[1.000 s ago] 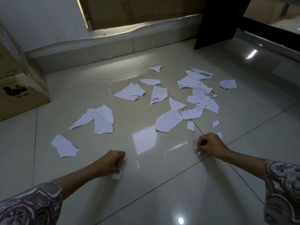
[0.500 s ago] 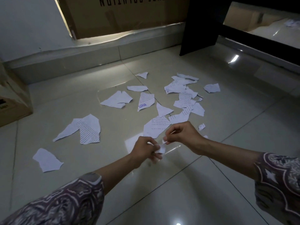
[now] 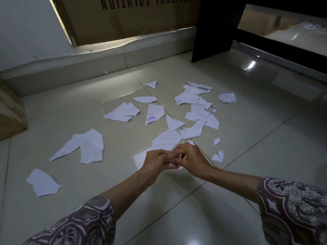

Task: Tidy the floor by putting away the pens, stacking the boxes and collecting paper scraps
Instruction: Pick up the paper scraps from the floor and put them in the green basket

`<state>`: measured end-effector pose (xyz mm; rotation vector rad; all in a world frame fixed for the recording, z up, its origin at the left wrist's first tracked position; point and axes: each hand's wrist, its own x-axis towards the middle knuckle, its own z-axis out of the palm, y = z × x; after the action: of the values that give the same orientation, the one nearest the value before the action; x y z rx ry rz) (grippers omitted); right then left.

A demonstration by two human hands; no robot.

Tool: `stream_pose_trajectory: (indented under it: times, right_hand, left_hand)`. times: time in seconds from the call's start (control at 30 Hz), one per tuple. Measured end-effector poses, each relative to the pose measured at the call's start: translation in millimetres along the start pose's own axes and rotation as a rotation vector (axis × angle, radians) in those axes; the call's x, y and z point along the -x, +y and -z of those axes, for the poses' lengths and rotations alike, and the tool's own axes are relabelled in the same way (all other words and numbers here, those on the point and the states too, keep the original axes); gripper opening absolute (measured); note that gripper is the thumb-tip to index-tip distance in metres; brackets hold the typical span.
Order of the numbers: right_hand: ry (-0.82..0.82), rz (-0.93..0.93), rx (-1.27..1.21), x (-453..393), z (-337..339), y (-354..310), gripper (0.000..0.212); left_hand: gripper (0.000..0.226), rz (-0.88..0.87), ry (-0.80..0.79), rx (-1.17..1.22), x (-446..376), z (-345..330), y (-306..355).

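Note:
Several torn white paper scraps lie across the glossy tiled floor, among them a printed piece (image 3: 167,140), one stamped "LUNAS" (image 3: 153,113), a big one at left (image 3: 91,146) and one nearer me (image 3: 42,183). My left hand (image 3: 156,161) and my right hand (image 3: 192,157) meet above the floor, fingertips together, both pinching small paper scraps (image 3: 171,163) between them. Most of that paper is hidden by the fingers. A small folded scrap (image 3: 219,156) lies just right of my right hand.
A cardboard box (image 3: 10,119) stands at the left edge. A large printed cardboard sheet (image 3: 132,20) leans on the wall behind a raised step (image 3: 88,64). A black furniture leg (image 3: 215,29) stands at the back right. More paper (image 3: 313,26) lies far beyond it.
One second ago my hands were apart on the floor, each gripping a small scrap. They have lifted and come together in the middle, and the view has tilted upward slightly.

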<state>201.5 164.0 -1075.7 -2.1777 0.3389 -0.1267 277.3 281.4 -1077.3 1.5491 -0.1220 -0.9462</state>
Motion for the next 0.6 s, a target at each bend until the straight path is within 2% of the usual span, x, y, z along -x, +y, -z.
stream_pose_trajectory:
  times: [0.13, 0.23, 0.37, 0.6]
  right_hand:
    - [0.016, -0.088, -0.082, -6, 4, 11, 0.007]
    - [0.125, -0.184, -0.134, -17, 12, 27, 0.008]
    - [0.271, -0.313, -0.046, -36, 23, 52, 0.011]
    - [0.142, -0.314, 0.215, -53, 16, 88, 0.023]
  left_hand:
    - [0.01, 0.014, 0.116, -0.018, -12, -3, -7]
    - [0.012, 0.025, 0.184, -0.039, -23, -7, -13]
    - [0.008, 0.034, 0.234, -0.027, -35, -12, -17]
    - [0.013, 0.011, 0.215, 0.008, -47, -18, -13]
